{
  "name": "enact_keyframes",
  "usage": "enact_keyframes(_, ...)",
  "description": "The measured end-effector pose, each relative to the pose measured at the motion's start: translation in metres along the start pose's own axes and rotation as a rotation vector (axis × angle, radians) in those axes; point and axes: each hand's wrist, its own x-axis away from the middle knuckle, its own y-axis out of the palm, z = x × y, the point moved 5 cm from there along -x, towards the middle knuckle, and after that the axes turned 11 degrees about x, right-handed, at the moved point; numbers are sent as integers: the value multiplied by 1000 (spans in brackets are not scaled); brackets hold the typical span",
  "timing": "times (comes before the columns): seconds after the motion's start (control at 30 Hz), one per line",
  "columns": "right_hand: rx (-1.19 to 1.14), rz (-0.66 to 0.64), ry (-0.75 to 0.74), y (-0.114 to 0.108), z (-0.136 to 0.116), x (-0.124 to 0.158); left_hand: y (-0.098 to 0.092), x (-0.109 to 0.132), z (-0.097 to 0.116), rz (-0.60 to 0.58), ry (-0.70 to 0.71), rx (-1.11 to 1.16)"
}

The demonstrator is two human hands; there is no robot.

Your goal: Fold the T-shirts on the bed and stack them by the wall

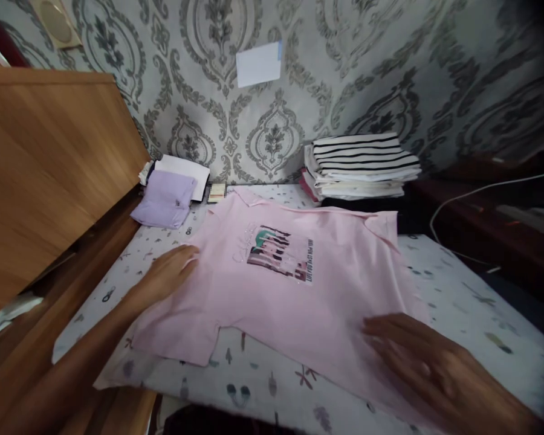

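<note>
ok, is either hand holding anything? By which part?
No sure grip: right hand lies open over the hem end of the pale pink printed fabric shirt; left hand is at its sleeve end, pinch unclear.

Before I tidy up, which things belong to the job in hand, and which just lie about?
Belonging:
pink shirt, under left hand and right hand
patterned cloth beneath
perhaps the folded lilac garment and folded striped top

Apparently lying about:
white cable
small blurred item

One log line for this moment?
left hand: at pink printed fabric shirt | right hand: at its opposite end | shirt: spread on white patterned cloth
</note>
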Motion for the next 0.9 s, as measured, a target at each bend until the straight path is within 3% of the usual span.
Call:
enact_keyframes(0.07,-25,-29,-102,10,-3,-34,17,-49,8,-31,68,68)
enact_keyframes(0.17,0,-14,-143,28,0,-70,21,-120,-5,94,-44,-76)
enact_keyframes(0.23,37,12,-116,41,7,-80,15,-155,-19,147,-116,-156)
enact_keyframes(0.33,82,83,-49,56,20,-79,10,-187,-38,139,-121,-207)
enact_keyframes(0.47,108,121,-51,64,26,-70,15,-208,-54,110,-95,-241)
enact_keyframes(0.7,130,143,-73,60,24,-69,7,-225,-77,114,-231,-229)
enact_keyframes(0.8,121,131,-71,58,23,-71,6,-220,-67,116,-243,-210)
enact_keyframes(0.9,113,91,-50,61,22,-72,23,-203,-38,122,-123,-187)
